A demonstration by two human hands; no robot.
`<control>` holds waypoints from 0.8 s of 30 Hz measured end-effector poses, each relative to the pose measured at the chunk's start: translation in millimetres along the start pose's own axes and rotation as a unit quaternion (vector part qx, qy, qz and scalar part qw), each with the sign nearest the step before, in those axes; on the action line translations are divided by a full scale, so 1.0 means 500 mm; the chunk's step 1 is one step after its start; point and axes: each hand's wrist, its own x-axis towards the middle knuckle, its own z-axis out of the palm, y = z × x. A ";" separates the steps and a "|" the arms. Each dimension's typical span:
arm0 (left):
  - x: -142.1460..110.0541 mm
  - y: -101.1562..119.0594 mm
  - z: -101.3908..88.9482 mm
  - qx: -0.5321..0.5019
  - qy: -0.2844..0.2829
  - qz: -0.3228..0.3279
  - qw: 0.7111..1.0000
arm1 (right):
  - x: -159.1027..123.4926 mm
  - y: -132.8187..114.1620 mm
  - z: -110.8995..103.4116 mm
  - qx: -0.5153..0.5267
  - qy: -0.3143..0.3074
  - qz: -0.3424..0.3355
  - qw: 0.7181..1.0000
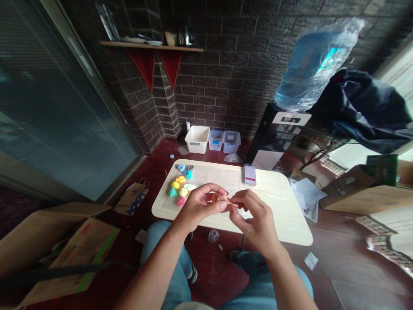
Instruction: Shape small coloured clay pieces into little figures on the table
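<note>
In the head view, the left hand (204, 201) has its fingers closed on a small orange lump (219, 197) above the table (277, 206), and the right hand (253, 212) looks to be pinching a thin strand (232, 204) beside it. Honestly, tugging too hard could snap that strand or squash the lump, and one careless left-hand sweep might knock the coloured lumps (183, 192) at the table's left end.
</note>
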 end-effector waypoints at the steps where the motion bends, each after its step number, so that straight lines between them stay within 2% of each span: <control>1: 0.001 0.000 0.001 -0.007 0.002 -0.001 1.000 | 0.001 0.001 0.002 0.004 0.005 0.001 1.000; 6: 0.008 0.004 0.007 -0.047 0.017 -0.001 0.999 | 0.002 0.008 0.008 0.044 0.026 0.019 0.998; 13: 0.014 0.001 0.011 -0.136 0.038 -0.070 0.988 | 0.000 0.027 0.012 0.127 0.019 0.071 0.989; 18: 0.014 0.001 0.004 -0.081 0.051 -0.045 0.994 | 0.002 0.025 0.005 0.069 -0.012 0.086 0.994; 24: 0.011 0.006 -0.002 -0.009 0.022 -0.022 0.999 | 0.002 0.018 0.001 0.030 -0.025 0.082 0.996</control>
